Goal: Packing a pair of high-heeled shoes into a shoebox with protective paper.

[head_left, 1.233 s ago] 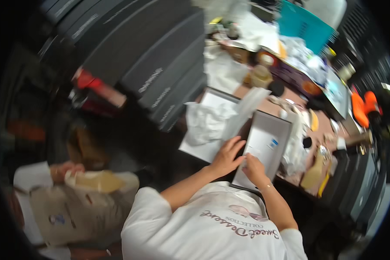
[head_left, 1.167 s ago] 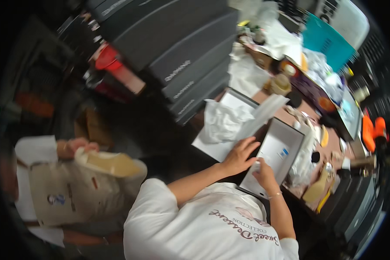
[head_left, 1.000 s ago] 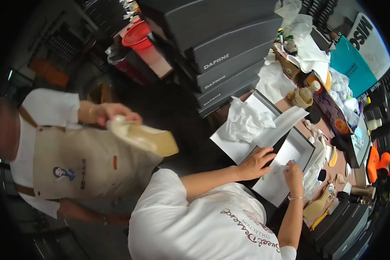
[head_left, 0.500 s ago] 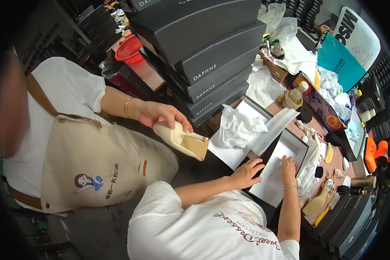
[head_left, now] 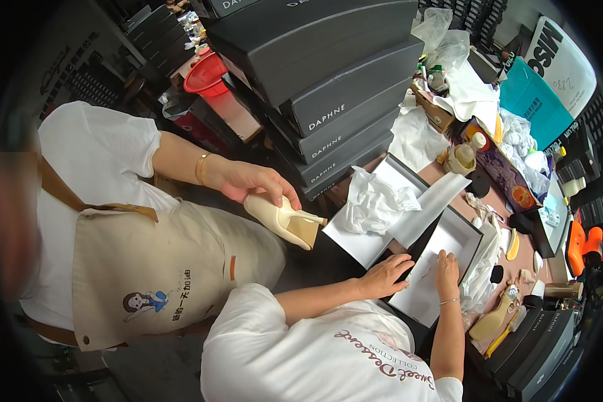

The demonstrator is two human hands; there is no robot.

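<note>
In front of me is a black shoe box with a white inside (head_left: pixel 419 305). My left hand (head_left: pixel 386 276) lies over its left wall, fingers bent onto the rim. My right hand (head_left: pixel 447 273) is at its right wall, fingers curled close together inside the edge; the fingertips are partly hidden. Next to its far left side is another open black-and-white box part (head_left: pixel 355 231) with crumpled white tissue paper (head_left: pixel 375 204) in it. To my left, a co-worker's hand (head_left: pixel 264 184) grips a cream high-heeled shoe (head_left: pixel 285 218), its heel pointing towards the boxes.
A tall stack of black shoe boxes (head_left: pixel 335 87) rises ahead. The co-worker wears a beige apron (head_left: pixel 181 268). On the pinkish table at right are a bottle (head_left: pixel 461 161), a cream shoe piece (head_left: pixel 492 325) and an orange tool (head_left: pixel 576 244). A red bucket (head_left: pixel 204 75) stands at back left.
The whole view has shifted slightly, so things sit a little lower and further right. My hands stay at the box; the co-worker still holds the shoe.
</note>
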